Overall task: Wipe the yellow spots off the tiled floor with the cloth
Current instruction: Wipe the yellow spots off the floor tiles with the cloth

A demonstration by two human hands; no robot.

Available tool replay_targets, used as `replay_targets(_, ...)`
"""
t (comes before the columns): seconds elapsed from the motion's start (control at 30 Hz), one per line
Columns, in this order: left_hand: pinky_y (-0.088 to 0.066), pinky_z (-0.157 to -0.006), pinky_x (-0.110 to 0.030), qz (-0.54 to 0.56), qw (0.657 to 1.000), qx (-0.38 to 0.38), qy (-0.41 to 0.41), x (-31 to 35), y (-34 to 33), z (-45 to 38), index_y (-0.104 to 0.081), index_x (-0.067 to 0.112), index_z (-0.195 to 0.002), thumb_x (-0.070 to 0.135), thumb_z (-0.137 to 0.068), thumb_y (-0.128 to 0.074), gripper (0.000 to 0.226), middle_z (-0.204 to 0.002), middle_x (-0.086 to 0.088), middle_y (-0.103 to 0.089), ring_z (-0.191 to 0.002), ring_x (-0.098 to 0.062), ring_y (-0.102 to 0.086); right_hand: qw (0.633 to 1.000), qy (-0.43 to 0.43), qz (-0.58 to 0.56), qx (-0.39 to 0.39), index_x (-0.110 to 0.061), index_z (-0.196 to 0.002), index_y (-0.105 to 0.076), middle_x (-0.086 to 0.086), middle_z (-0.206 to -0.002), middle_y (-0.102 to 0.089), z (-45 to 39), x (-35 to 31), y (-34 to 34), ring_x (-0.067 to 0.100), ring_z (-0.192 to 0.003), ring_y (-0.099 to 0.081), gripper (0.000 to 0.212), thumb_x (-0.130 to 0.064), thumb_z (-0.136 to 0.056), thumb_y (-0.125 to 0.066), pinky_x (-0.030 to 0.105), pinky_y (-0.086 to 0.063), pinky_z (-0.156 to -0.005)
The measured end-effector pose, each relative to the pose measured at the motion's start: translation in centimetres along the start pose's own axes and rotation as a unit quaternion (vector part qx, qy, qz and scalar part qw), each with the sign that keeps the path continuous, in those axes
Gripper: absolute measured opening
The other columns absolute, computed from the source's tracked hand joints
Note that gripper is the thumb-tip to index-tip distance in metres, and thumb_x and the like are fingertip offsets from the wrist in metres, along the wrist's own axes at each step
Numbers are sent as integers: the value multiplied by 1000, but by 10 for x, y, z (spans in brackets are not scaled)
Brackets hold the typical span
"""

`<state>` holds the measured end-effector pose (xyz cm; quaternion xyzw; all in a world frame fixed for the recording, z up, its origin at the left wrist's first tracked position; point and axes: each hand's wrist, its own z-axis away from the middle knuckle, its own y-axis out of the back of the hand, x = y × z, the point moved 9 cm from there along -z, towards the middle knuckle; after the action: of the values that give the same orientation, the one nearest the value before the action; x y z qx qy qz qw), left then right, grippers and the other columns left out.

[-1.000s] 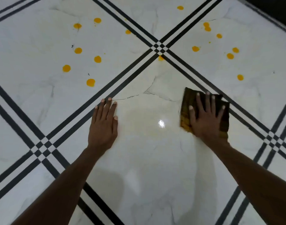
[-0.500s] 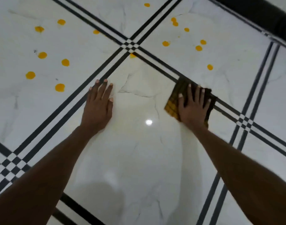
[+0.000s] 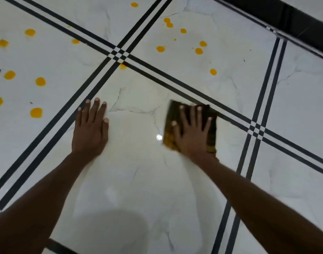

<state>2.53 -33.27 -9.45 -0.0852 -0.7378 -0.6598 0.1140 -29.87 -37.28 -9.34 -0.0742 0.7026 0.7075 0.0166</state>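
Observation:
My right hand (image 3: 192,132) lies flat with spread fingers on a dark folded cloth (image 3: 170,138) stained yellow, pressing it onto the white tiled floor (image 3: 135,180). My left hand (image 3: 91,131) rests flat on the floor to the left, fingers straight. Several yellow spots lie on the far-left tile (image 3: 36,112) and on the far tile beyond the cloth (image 3: 213,72). One small spot (image 3: 123,66) sits at the corner by the crossing of the black lines. The tile under my hands carries a faint yellowish film.
Double black lines (image 3: 94,90) divide the floor into large tiles and cross at checkered squares (image 3: 119,54). A dark strip (image 3: 285,17) borders the floor at the upper right. A bright light reflection (image 3: 158,137) shows beside the cloth.
The view has shifted, so the lines and spots sit differently in frame. My right hand with the cloth has slid slightly left, nearer my left hand. My left hand stays planted on the floor.

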Motion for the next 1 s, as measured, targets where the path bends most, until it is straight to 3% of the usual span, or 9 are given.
replay_targets(0.1,-11,-131,-53,-8,1000,-4,-10,2,-3,-1,-28,13,-163,33,-109,-26,57,-172,-11,-23,-162,-31,-12,975,218,-23,-48,-36,-167,-16,2,-177,-7,17,-118,-20,27,-164,-1,66,-62,-107,-23,67,-2,-127)
replay_targets(0.17,-12,-130,-54,-6,1000,-6,-25,-8,-1,-8,-36,11,-159,32,-108,-29,55,-169,-13,-31,-160,-33,-17,955,290,-21,-58,-38,-166,-16,0,-177,-9,-30,-151,-22,27,-164,-3,66,-64,-106,-21,68,-5,-126)
replay_targets(0.37,-15,-129,-55,-12,1000,-11,-1,-42,1,-43,-29,9,-162,35,-107,-28,61,-172,-10,-23,-161,-32,-17,999,23,-25,-20,-39,-166,-13,-1,-177,-7,-138,-69,-19,28,-164,0,68,-68,-104,-17,73,10,-121)
replay_targets(0.53,-15,-130,-50,-29,999,12,2,-37,-1,-43,-25,12,-164,32,-107,-31,61,-173,-5,-21,-162,-26,-14,983,176,-24,-40,-33,-167,-19,1,-177,-11,-181,-137,-16,28,-164,-5,67,-59,-105,-12,66,-4,-128)
replay_targets(0.63,-14,-131,-48,-21,1000,8,1,-40,-1,-46,-23,14,-165,33,-107,-31,61,-174,-2,-18,-163,-22,-10,993,105,-45,-33,-26,-167,-21,7,-176,-16,-242,-165,-18,34,-163,-10,68,-53,-105,-10,61,-3,-130)
replay_targets(0.73,-13,-131,-47,-13,1000,0,2,-41,-2,-47,-22,14,-165,33,-107,-30,61,-174,-2,-17,-163,-21,-9,958,282,-3,-44,-26,-167,-20,7,-176,-17,-203,-241,-28,33,-163,-10,67,-50,-106,-6,59,-6,-131)
replay_targets(0.83,-14,-131,-48,-5,1000,-8,7,-43,-1,-46,-19,16,-166,34,-108,-30,62,-175,-2,-15,-163,-20,-6,886,456,14,-87,-32,-167,-12,-2,-177,-9,-141,-231,-34,21,-164,2,56,-46,-112,-15,50,0,-133)
replay_targets(0.9,-13,-131,-47,-3,1000,-7,7,-42,0,-47,-19,16,-166,34,-108,-30,62,-175,-1,-15,-163,-19,-6,916,395,16,-69,-30,-167,-12,-2,-177,-11,-165,-190,-29,22,-164,-1,58,-46,-111,-11,53,-4,-133)
replay_targets(1.0,-14,-131,-47,1,1000,0,10,-43,-1,-47,-21,15,-165,35,-108,-29,61,-175,-1,-16,-163,-19,-6,988,154,-14,-27,-21,-167,-18,6,-176,-17,-232,-159,-18,30,-163,-11,68,-48,-106,-7,59,-11,-130)
